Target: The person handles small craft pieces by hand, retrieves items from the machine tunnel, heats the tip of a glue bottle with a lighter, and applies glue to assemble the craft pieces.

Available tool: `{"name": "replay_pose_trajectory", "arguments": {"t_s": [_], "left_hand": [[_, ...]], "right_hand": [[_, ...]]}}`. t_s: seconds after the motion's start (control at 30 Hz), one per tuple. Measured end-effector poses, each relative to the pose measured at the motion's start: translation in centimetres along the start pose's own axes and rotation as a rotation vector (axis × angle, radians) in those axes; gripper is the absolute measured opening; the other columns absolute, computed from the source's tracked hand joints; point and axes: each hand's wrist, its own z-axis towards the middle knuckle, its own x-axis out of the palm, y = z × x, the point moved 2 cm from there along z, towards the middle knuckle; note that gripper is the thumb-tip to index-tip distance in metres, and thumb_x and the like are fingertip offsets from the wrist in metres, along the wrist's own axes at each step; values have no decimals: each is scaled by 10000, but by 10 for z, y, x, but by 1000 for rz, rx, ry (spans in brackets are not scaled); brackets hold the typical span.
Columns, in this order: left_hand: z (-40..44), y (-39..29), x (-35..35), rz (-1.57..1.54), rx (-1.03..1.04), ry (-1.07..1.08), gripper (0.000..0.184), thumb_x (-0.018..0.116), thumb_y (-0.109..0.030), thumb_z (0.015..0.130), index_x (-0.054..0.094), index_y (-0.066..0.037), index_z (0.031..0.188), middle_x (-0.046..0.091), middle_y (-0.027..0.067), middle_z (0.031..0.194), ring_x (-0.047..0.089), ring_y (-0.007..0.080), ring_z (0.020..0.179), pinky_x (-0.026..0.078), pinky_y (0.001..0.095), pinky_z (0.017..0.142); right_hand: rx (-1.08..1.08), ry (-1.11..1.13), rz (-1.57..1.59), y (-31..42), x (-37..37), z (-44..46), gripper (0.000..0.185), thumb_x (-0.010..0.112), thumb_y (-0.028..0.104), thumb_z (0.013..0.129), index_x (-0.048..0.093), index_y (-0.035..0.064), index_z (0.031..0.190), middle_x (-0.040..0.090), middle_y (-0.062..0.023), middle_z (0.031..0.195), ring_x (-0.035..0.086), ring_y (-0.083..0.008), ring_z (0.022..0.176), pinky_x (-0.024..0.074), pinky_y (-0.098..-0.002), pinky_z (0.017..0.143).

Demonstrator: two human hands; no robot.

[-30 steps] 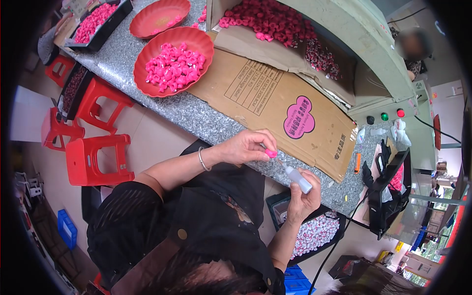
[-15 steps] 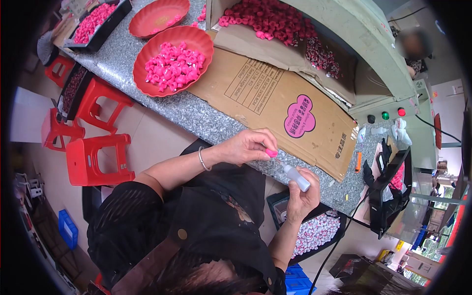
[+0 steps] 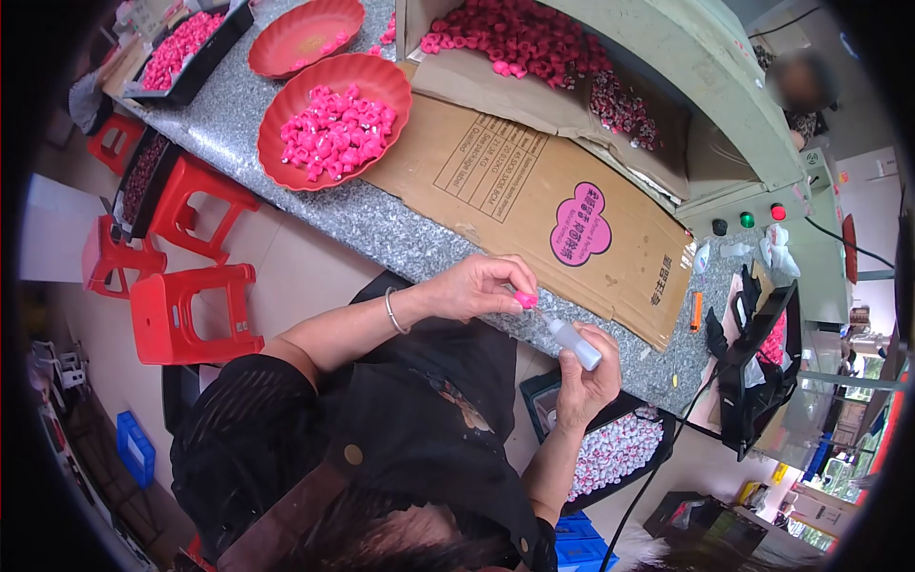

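Note:
Between the thumb and fingers of my left hand (image 3: pixel 477 288) is a small pink plastic piece (image 3: pixel 524 299). My right hand (image 3: pixel 593 372) is wrapped round a small translucent squeeze bottle (image 3: pixel 576 345). The bottle tilts so that its thin tip points at the pink piece; whether they touch, I cannot make out. Both hands are held over the near edge of the speckled stone table (image 3: pixel 419 250). Just beyond them lies a flat cardboard sheet (image 3: pixel 519 229) with a pink printed label.
A red bowl (image 3: pixel 270 143) holds many pink pieces, beside a second red bowl (image 3: pixel 272 43). A machine housing (image 3: pixel 686 57) shelters heaped pink pieces. An orange lighter (image 3: pixel 696 311) and black tray (image 3: pixel 729 400) lie right. Red stools (image 3: pixel 195 310) stand left. A person (image 3: pixel 86 95) sits far left.
The pink piece has turned slightly in my left fingers. My right hand and the bottle have hardly moved. The whole view has shifted slightly.

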Motion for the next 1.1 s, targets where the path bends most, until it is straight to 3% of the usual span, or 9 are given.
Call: {"name": "replay_pose_trajectory", "arguments": {"t_s": [1.1], "left_hand": [[0, 5, 0, -55, -25, 6, 156, 610, 45, 841, 592, 6, 990, 541, 82, 1041, 553, 127, 956, 465, 261, 852]], "right_hand": [[-5, -49, 36, -5, 0, -2, 281, 717, 24, 748, 583, -1, 994, 625, -155, 967, 601, -248, 916, 474, -344, 836]]}}
